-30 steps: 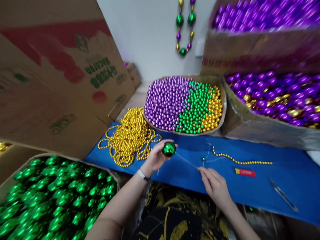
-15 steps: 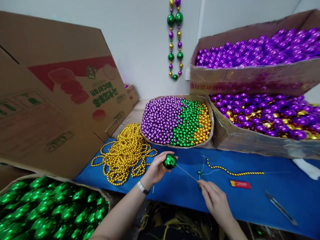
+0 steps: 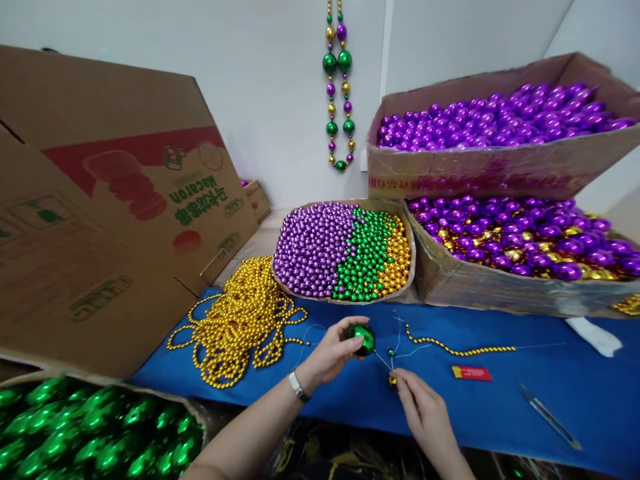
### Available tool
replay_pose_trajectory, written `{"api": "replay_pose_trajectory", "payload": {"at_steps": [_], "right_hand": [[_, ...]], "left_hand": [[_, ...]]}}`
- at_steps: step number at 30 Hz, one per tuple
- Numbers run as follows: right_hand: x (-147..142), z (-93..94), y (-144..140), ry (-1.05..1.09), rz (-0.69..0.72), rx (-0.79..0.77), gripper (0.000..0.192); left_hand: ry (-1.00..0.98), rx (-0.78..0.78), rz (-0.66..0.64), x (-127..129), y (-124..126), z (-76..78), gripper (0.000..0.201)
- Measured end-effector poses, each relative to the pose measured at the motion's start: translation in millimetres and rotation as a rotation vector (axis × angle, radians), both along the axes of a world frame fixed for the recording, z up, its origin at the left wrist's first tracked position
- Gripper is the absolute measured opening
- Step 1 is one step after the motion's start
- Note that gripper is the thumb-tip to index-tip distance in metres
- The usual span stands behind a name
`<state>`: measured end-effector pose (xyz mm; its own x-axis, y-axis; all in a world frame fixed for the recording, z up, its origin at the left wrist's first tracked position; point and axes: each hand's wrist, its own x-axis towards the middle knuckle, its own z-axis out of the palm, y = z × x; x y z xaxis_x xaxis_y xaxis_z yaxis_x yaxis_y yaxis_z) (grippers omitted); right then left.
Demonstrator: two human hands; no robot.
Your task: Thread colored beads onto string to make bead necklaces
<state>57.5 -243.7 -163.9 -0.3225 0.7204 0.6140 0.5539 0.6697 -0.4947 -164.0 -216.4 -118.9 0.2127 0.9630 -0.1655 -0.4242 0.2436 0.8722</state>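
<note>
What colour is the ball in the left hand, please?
Shiny green; the ball shows in the head view, in the left hand.

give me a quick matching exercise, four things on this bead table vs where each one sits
Things:
1. large green ball
2. pile of gold bead strands
3. red packet
4. sample necklace

Places:
A. hanging on the white wall
B. flat on the blue cloth, right of the hands
C. held in the left hand
D. heaped on the cloth beside the big cardboard box

Pairs: 1-C, 2-D, 3-B, 4-A
</note>
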Motion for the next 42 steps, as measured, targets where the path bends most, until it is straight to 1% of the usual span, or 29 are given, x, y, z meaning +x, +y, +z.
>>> {"api": "replay_pose_trajectory", "payload": {"at_steps": [2,5,8,11,17,24,28,31,34,35,36,37,38,40,41,42], "right_hand": [[1.6,0.7,0.4,-0.011,-0.020,0.024,0.020],[3.5,2.7,-0.6,-0.035,-0.053,0.052,0.020],[4.2,3.8,-2.6,-0.023,-0.038,-0.025,0.020],[4.4,2.8,-3.8,-0.002,-0.005,-0.116,0.018],[6.9,-1.6,-4.3,-0.010,-0.012,-0.123,0.017],[10.7,-5.4,-2.8,0.020,0.024,-0.192,0.018],[10.6,-5.2,-1.9,0.024,0.043,-0.242,0.018],[7.2,-3.1,-2.0,0.022,0.048,-0.249,0.018],[3.8,0.5,-2.5,0.026,0.022,-0.272,0.018],[3.3,1.6,-2.6,0.029,0.005,-0.281,0.018],[3.3,2.7,-2.6,0.031,-0.013,-0.287,0.018],[3.7,3.6,-2.5,0.031,-0.031,-0.289,0.018],[4.4,4.2,-2.3,0.029,-0.048,-0.288,0.018],[5.9,4.8,-1.6,0.029,-0.080,-0.279,0.019],[6.5,4.7,-1.3,0.030,-0.095,-0.275,0.019],[6.9,4.5,-1.1,0.034,-0.106,-0.271,0.020]], "left_hand": [[0.012,0.011,0.026,2.7,1.0,0.9,0.062],[0.053,0.049,0.055,6.4,-0.1,6.2,0.061],[0.058,0.091,0.058,8.3,-0.5,10.2,0.060],[0.024,0.093,0.042,8.3,-0.3,9.4,0.058],[0.026,0.138,0.015,7.7,-4.6,6.7,0.059],[0.027,0.162,-0.037,6.2,-7.7,11.0,0.060],[0.015,0.148,-0.058,6.8,-8.9,10.5,0.059],[0.057,0.163,-0.072,8.4,-12.2,8.8,0.062],[0.114,0.241,-0.120,6.5,-12.5,9.0,0.069],[0.145,0.278,-0.117,4.1,-9.8,10.0,0.067],[0.201,0.319,-0.085,0.5,-4.9,11.7,0.063],[0.291,0.367,-0.012,-4.2,2.6,13.9,0.055],[0.418,0.425,0.086,-9.8,12.7,16.4,0.045],[0.742,0.562,0.286,-22.3,39.4,21.8,0.028],[0.911,0.632,0.337,-28.2,54.6,24.1,0.023],[1.056,0.686,0.352,-33.2,69.8,26.1,0.019]]}}
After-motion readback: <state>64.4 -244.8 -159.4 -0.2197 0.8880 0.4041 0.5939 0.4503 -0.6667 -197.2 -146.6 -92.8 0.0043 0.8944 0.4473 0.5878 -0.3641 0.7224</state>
